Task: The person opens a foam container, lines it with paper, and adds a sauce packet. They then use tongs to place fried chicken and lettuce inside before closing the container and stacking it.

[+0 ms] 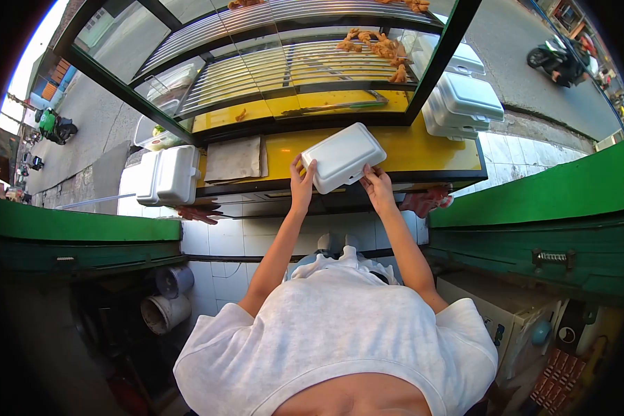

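A closed white foam food box (pixel 344 157) is held tilted above the yellow counter (pixel 423 154). My left hand (pixel 301 182) grips its left end, thumb along the near side. At the lower right corner, my right hand (pixel 377 186) pinches the edge near the lid's tab. What is inside the box is hidden. Brown paper sheets (pixel 234 161) lie on the counter to the left of my left hand. Behind the box stands a glass display case (pixel 270 125) with wire racks, where pieces of fried chicken (pixel 374 46) sit at the upper right.
Stacked white foam boxes (pixel 464 100) stand at the right end, and more foam boxes (pixel 168 175) at the left. Tongs (pixel 340 107) lie in the case. Green side walls (pixel 534 187) flank me. A bucket (pixel 165 313) and a carton (pixel 489 305) are below. Motorbikes (pixel 561 61) are on the street.
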Motion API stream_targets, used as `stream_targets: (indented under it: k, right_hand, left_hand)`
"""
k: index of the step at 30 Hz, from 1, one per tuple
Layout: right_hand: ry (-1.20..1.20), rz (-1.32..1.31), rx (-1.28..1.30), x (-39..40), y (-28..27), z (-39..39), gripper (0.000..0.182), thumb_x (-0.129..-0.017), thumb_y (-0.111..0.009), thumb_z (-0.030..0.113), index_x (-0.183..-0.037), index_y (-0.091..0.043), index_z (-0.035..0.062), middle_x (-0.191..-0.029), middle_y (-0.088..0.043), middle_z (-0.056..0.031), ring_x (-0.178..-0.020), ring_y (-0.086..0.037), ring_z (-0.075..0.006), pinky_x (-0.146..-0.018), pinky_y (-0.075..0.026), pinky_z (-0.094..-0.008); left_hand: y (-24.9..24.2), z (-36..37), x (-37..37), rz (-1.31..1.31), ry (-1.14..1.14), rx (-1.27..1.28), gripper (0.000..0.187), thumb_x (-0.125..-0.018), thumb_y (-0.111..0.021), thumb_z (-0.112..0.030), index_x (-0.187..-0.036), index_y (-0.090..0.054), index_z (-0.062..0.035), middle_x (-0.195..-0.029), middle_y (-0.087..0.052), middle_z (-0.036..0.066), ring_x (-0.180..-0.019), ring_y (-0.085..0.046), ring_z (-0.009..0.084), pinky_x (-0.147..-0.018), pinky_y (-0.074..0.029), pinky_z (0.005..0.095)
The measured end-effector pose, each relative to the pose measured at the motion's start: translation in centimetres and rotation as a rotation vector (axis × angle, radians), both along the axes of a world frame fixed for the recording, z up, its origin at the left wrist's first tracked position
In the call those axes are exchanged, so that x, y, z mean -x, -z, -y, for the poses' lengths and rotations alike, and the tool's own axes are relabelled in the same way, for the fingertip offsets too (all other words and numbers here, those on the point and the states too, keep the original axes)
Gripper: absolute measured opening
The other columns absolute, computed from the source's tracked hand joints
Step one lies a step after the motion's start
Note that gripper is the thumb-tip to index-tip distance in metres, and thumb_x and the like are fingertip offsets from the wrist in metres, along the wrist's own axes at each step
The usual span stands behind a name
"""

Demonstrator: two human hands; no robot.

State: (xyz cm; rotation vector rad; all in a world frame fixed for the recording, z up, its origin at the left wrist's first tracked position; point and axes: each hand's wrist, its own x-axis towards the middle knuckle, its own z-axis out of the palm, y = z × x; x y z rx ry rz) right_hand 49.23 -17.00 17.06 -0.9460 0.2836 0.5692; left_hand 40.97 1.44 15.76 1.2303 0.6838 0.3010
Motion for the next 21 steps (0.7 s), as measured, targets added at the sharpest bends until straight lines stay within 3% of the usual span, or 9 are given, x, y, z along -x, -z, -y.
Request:
stream_targets:
  k: [7, 9, 16, 21]
  right_hand:
    - [-0.022, 0.023, -0.028, 0.3, 1.4, 0.6, 0.029, -0.09, -0.062, 0.01, -0.115, -0.048, 0.003, -0.107, -0.059, -0.005, -0.1, -0.058, -0.0138, -0.09, -0.046, -0.0276]
    - [-0.026, 0.013, -0.046, 0.3, 1.6, 0.7, 0.029, -0.09, -0.061, 0.009, -0.115, -0.048, 0.0031, -0.107, -0.059, -0.005, -0.1, -0.058, -0.0136, -0.091, -0.046, -0.0274]
    - [-0.068, 0.22, 0.041, 0.5, 0.6, 0.8, 0.037, -0.09, -0.062, 0.008, -0.121, -0.043, 0.004, -0.109, -0.058, -0.0054, -0.102, -0.056, -0.013, -0.09, -0.045, -0.0279]
    - [-0.116, 0.274, 0.103, 0.8, 1.0, 1.0, 0.043, -0.09, -0.062, 0.012, -0.125, -0.04, 0.0039, -0.112, -0.058, -0.0074, -0.101, -0.057, -0.0139, -0.089, -0.045, -0.0285]
  left_hand:
    - [-0.7, 0.2, -0.1, 0.007, 0.022, -0.024, 0.069, -0.089, -0.062, -0.04, -0.141, -0.027, -0.0108, -0.126, -0.041, 0.017, -0.105, -0.053, 0.0208, -0.081, -0.049, 0.03]
    - [-0.9, 0.1, -0.1, -0.036, 0.025, -0.008, 0.068, -0.089, -0.062, -0.04, -0.138, -0.029, -0.0063, -0.125, -0.043, 0.02, -0.107, -0.053, 0.0246, -0.089, -0.044, 0.0324]
    - [-0.9, -0.1, -0.4, -0.046, 0.037, -0.083, 0.066, -0.092, -0.057, -0.042, -0.141, -0.027, -0.0092, -0.117, -0.049, 0.016, -0.101, -0.053, 0.0194, -0.085, -0.044, 0.0291]
    - [-0.6, -0.5, -0.4, -0.031, 0.066, -0.069, 0.064, -0.093, -0.057, -0.039, -0.141, -0.027, -0.0083, -0.116, -0.05, 0.016, -0.105, -0.053, 0.0207, -0.09, -0.043, 0.0301]
